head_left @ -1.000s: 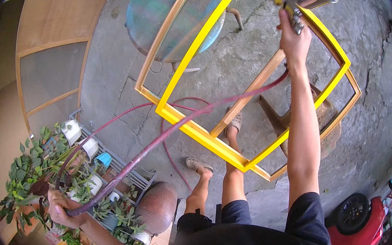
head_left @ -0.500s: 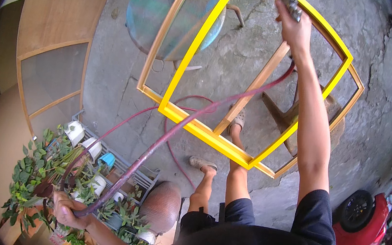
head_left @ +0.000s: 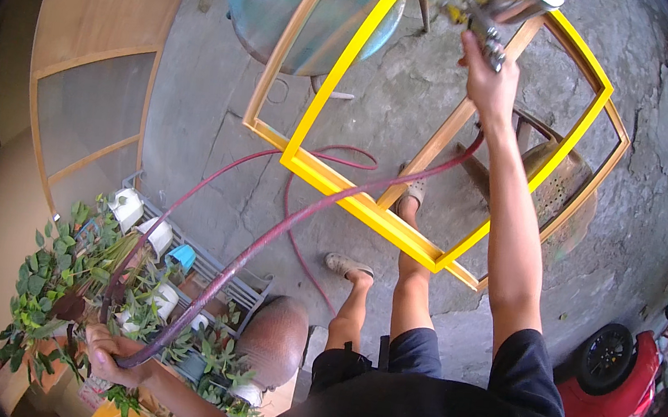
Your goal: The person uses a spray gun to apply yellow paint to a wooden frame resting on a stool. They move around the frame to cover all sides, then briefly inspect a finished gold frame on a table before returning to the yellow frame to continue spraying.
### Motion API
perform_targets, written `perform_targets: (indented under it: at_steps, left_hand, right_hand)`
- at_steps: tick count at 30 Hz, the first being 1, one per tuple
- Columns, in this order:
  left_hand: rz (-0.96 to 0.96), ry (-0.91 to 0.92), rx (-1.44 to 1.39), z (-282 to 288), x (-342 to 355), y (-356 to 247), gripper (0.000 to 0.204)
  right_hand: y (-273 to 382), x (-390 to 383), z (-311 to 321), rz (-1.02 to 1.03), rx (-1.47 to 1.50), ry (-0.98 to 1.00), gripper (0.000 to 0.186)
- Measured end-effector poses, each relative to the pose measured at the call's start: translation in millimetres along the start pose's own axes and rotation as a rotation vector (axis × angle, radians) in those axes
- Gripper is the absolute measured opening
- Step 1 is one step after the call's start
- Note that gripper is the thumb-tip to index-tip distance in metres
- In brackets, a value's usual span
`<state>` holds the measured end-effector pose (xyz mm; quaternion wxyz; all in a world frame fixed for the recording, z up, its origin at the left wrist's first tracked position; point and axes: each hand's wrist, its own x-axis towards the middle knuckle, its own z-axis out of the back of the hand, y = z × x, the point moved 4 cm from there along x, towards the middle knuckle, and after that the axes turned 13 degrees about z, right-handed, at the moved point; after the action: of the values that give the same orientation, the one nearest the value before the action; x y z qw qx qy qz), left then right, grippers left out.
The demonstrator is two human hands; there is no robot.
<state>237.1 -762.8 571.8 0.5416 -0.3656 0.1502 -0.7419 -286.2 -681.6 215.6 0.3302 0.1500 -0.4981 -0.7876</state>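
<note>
My right hand [head_left: 492, 88] is wrapped round the handle of a spray gun [head_left: 485, 35] with a shiny metal cup [head_left: 518, 0] on it. The gun is over the far part of a wooden frame [head_left: 363, 205], whose near face is bright yellow and whose sides and middle bar are bare wood. A dark red hose [head_left: 265, 238] runs from below my right hand across the frame's near edge to the lower left. There my left hand [head_left: 110, 352] is closed round a bend of it, beside the potted plants. The trigger finger is hard to make out.
Behind the frame stand a round blue-green stained table [head_left: 298, 15] and a brown stool [head_left: 564, 173]. Potted plants [head_left: 55, 267] fill a rack at lower left, next to a brown urn [head_left: 273, 342]. Loose hose lies on the concrete floor [head_left: 217, 80]. A red vehicle [head_left: 616, 405] is at right.
My right hand has come nearer and slightly left with the spray gun, and its metal cup now shows. The hose sags lower over the frame. My left hand keeps its grip.
</note>
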Motion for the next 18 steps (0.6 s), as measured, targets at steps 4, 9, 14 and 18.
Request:
perform_targets:
  at_steps: [4, 9, 14, 18]
  left_hand:
    - [-0.071, -0.088, 0.066, 30, -8, 14, 0.038]
    - [0.044, -0.054, -0.087, 65, -25, 32, 0.039]
    - [0.072, -0.126, -0.1, 95, -42, 46, 0.041]
    - [0.074, -0.148, -0.101, 115, -57, 57, 0.042]
  right_hand:
    - [16, -73, -19, -0.075, 0.107, 0.113, 0.032]
    - [41, -141, -34, -0.111, 0.181, 0.215, 0.028]
    - [63, -190, -47, -0.095, 0.144, 0.316, 0.029]
    - [76, -222, -59, -0.06, 0.173, 0.344, 0.028]
